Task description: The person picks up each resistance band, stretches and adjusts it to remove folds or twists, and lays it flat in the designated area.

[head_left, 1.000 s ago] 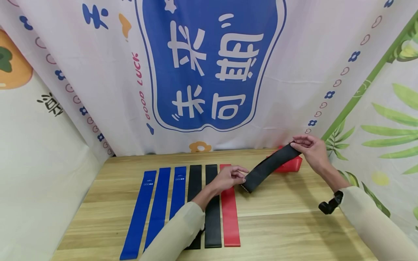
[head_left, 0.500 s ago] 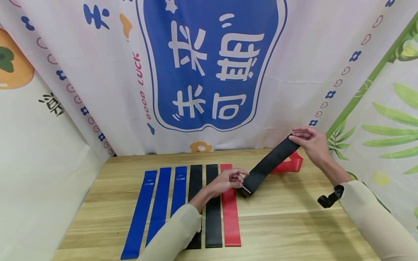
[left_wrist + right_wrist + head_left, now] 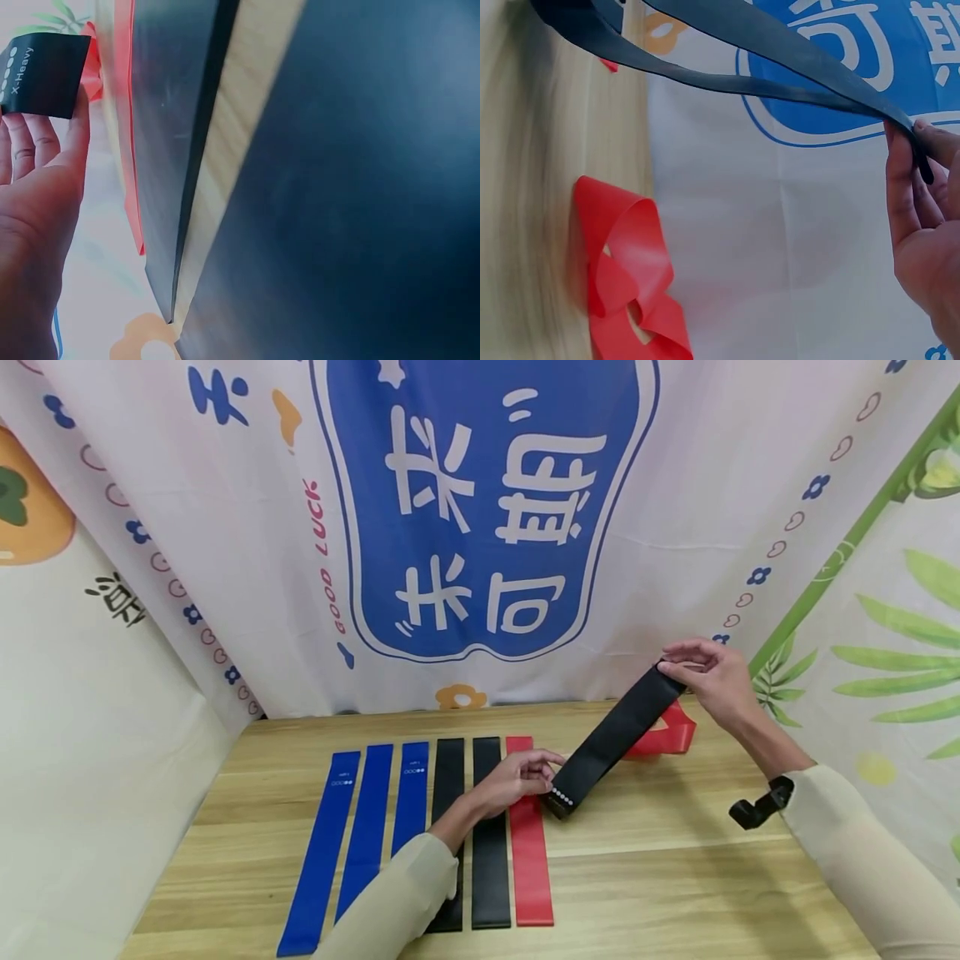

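A black resistance band [image 3: 615, 735] slants up to the right over the table. My right hand [image 3: 716, 689] pinches its upper end between thumb and fingers. At the lower end, which bears a row of white dots, my left hand [image 3: 521, 781] holds the band by its edge. The left wrist view shows that end of the band [image 3: 46, 75] with "X-Heavy" printed on it, above the left hand [image 3: 37, 187]. From the right wrist, the band [image 3: 765, 86] appears as a loop with its two layers parted, narrowing to where the right hand [image 3: 930, 202] pinches it.
Flat bands lie side by side on the wooden table [image 3: 645, 877]: several blue and black ones, such as a blue band [image 3: 318, 860] and a black band [image 3: 491, 868], then a red band [image 3: 530, 860]. A crumpled red band [image 3: 675, 731] lies at the back right, before the curtain [image 3: 637, 585].
My right hand has risen slightly, lifting the band's upper end, so the band slants more steeply. The left hand has shifted slightly left and down, and the lower end now shows its white dots.
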`<state>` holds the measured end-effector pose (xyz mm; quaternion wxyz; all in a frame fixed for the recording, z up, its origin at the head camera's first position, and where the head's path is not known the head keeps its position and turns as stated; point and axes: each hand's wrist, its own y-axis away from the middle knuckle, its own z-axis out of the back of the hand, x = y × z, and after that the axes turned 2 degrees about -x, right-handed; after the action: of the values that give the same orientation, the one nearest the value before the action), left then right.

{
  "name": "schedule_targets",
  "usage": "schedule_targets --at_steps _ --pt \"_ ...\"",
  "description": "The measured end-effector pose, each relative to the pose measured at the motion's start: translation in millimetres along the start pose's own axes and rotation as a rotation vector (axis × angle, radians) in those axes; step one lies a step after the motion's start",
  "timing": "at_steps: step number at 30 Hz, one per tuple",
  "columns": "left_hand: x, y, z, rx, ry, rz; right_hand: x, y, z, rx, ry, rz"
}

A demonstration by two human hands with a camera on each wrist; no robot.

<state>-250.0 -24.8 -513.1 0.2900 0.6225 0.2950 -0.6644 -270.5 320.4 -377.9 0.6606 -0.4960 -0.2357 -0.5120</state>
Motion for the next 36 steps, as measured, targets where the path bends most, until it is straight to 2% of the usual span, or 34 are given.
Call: schedule_targets --at_steps 7,12,18,25,30,36 --pt "-1.1 2.7 -0.6 -0.013 0.014 -0.013 7.7 -4.5 3.0 0.041 0.000 -0.016" --pt "-1.2 5.9 1.1 -0.045 0.010 -0.012 7.3 -6.2 5.0 0.070 0.006 -0.034" --pt "-0.9 10.2 3.7 -0.076 0.007 -0.044 6.6 -5.4 7.0 0.109 0.034 -0.067" --pt "-2.4 14.7 3.9 -0.136 -0.060 -0.035 7.8 -5.3 8.0 0.148 0.043 -0.110" --pt "-4.2 19.1 2.0 -0.197 -0.100 -0.040 9.1 -5.2 6.9 0.154 0.031 -0.099" --pt "-5.2 25.0 0.3 -0.234 -0.105 -0.043 10.4 -4.9 4.3 0.146 0.034 -0.071"
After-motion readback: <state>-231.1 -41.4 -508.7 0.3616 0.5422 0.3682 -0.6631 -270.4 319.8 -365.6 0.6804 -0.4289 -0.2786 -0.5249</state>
